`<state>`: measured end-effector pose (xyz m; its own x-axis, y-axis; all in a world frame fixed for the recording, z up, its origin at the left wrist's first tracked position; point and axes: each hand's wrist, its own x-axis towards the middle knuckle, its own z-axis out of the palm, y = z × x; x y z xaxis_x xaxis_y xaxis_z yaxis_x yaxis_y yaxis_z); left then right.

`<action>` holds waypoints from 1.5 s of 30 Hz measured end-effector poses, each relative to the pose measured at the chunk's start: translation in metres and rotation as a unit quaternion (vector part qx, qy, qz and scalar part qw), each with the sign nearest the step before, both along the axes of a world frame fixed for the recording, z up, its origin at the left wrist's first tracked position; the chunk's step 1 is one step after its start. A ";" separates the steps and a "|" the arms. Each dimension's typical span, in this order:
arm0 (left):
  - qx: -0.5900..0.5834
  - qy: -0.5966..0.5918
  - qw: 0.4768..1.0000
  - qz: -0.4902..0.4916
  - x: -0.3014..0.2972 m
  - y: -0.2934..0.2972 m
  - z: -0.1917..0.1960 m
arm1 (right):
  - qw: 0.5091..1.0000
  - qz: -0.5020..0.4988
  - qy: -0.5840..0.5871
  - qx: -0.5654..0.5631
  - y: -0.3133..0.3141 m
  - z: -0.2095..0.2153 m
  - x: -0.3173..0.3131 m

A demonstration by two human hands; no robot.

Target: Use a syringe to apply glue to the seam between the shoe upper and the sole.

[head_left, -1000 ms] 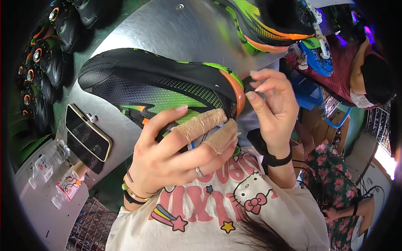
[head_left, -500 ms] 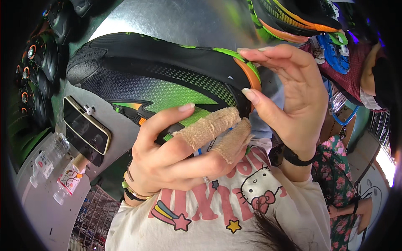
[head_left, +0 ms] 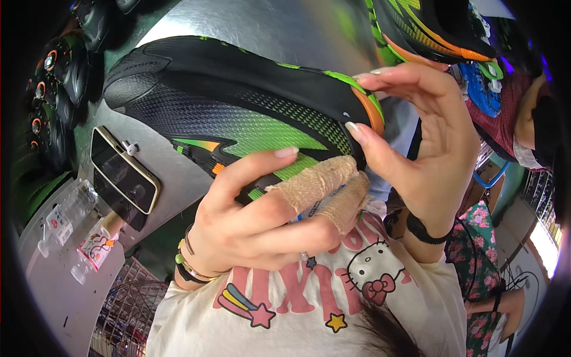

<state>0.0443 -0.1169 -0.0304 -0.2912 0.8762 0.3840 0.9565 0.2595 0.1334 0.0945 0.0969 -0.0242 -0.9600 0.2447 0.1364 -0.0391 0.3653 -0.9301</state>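
A black sneaker (head_left: 232, 119), fading to green along its side, with an orange and green heel edge, lies on its side in my hands, toe to the left. My left hand (head_left: 256, 208) grips it from the near side. Two of its fingers are wrapped in tan tape and curl over the shoe's near edge, the index finger lying on the green mesh. At the heel, my right hand (head_left: 428, 131) holds the rim with the thumb on the black upper and the fingertips on the green and orange edge. The shoe's far side is hidden.
A metal worktop (head_left: 267, 30) lies beneath the shoe. Another green and orange sneaker (head_left: 416, 35) is at the upper right. To the left are a phone (head_left: 125, 172), a white earbud (head_left: 129, 148), clear plastic bottles (head_left: 65, 220) and several dark shoes (head_left: 65, 71). A person in floral cloth (head_left: 479, 256) sits at right.
The whole view has shifted slightly, so shoe and hands appear a little farther right. Both hands keep almost the same hold on the sneaker.
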 end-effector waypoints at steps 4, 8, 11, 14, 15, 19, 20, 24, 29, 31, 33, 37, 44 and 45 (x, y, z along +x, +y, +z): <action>-0.011 -0.018 1.000 -0.008 -0.004 0.002 0.004 | 0.997 -0.011 0.056 0.042 0.003 -0.009 0.007; -0.010 -0.044 0.999 -0.009 -0.002 0.000 0.001 | 0.984 -0.067 0.164 0.033 0.008 -0.022 0.020; -0.014 -0.056 0.998 -0.008 -0.005 0.004 0.007 | 0.981 -0.107 0.163 0.012 0.017 -0.023 0.039; -0.009 -0.054 0.998 -0.007 -0.011 0.014 0.016 | 0.979 -0.129 0.153 -0.023 0.015 -0.029 0.048; -0.003 -0.041 0.999 0.007 -0.014 0.019 0.019 | 0.976 -0.150 0.150 -0.039 0.014 -0.032 0.047; 0.003 -0.101 0.995 -0.020 -0.028 0.032 0.041 | 0.976 -0.155 0.151 -0.020 0.012 -0.031 0.045; -0.013 -0.062 0.998 -0.014 -0.029 0.033 0.047 | 0.980 -0.152 0.131 -0.015 0.010 -0.027 0.045; 0.015 -0.035 0.999 0.029 -0.030 0.029 0.050 | 0.988 -0.137 0.072 0.022 0.003 -0.020 0.044; 0.083 -0.022 0.996 0.039 -0.016 0.015 0.031 | 0.985 -0.148 0.072 0.051 -0.003 -0.008 0.038; 0.092 -0.017 0.995 -0.019 -0.009 0.004 0.021 | 0.980 -0.167 0.092 0.057 -0.004 -0.004 0.036; 0.105 -0.057 0.993 -0.021 0.000 -0.005 0.013 | 0.974 -0.135 0.126 0.130 0.000 -0.001 0.033; 0.090 -0.054 0.994 0.033 0.001 -0.017 -0.003 | 0.932 -0.083 0.102 0.337 -0.005 0.020 0.010; 0.423 -0.422 0.745 0.298 -0.014 -0.019 -0.023 | 0.877 -0.003 0.132 0.463 -0.014 -0.016 0.024; 0.472 -0.483 0.668 0.312 -0.018 -0.019 -0.030 | 0.859 0.032 0.156 0.487 -0.013 -0.023 0.033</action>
